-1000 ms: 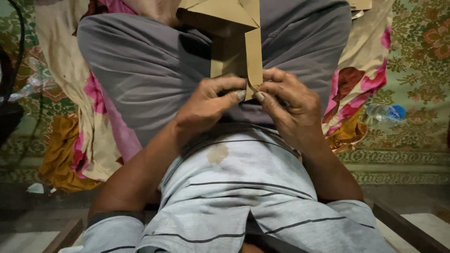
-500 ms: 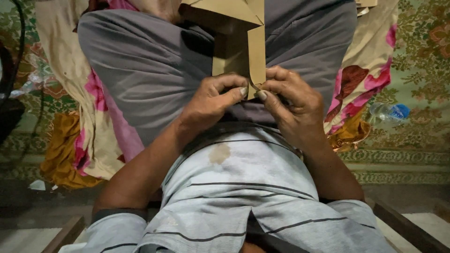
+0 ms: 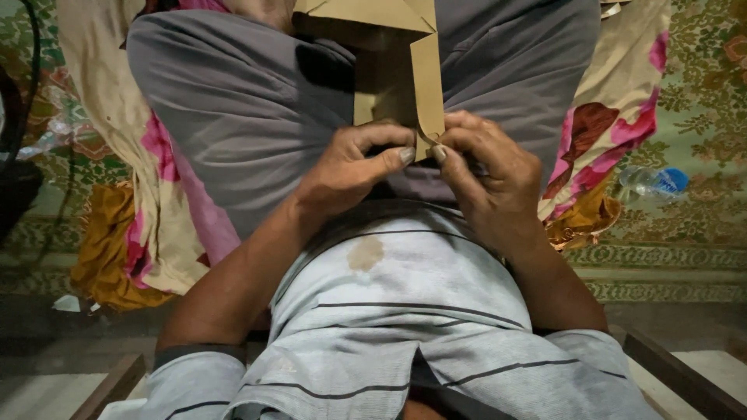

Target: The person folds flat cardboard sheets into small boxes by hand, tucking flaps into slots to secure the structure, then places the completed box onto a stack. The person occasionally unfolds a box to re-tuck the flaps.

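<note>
Both hands meet at the bottom end of a folded piece of brown paper (image 3: 398, 74) that lies on the person's lap, over grey trousers (image 3: 257, 117). The left hand (image 3: 354, 167) is curled, its fingers bent over the lower edge of the paper and its thumb stretched flat toward the middle, so the thumb tip presses against the paper's bottom corner. The right hand (image 3: 486, 175) is curled the same way from the other side, with thumb and forefinger pinching that same corner; the two thumb tips sit just beside each other, nearly touching. The paper runs up from the hands as a narrow strip with a sharp crease along its right side, and widens into a broad flap with a slanted fold at the top edge of the view. Below the hands is a pale striped shirt (image 3: 405, 311) with a small brownish stain near its middle. A flowered cloth in cream, pink and red (image 3: 615, 117) spreads under the legs on both sides. To the right, well apart from the hands, a clear plastic bottle with a blue cap (image 3: 654, 180) lies on a green patterned carpet (image 3: 700, 85).
</note>
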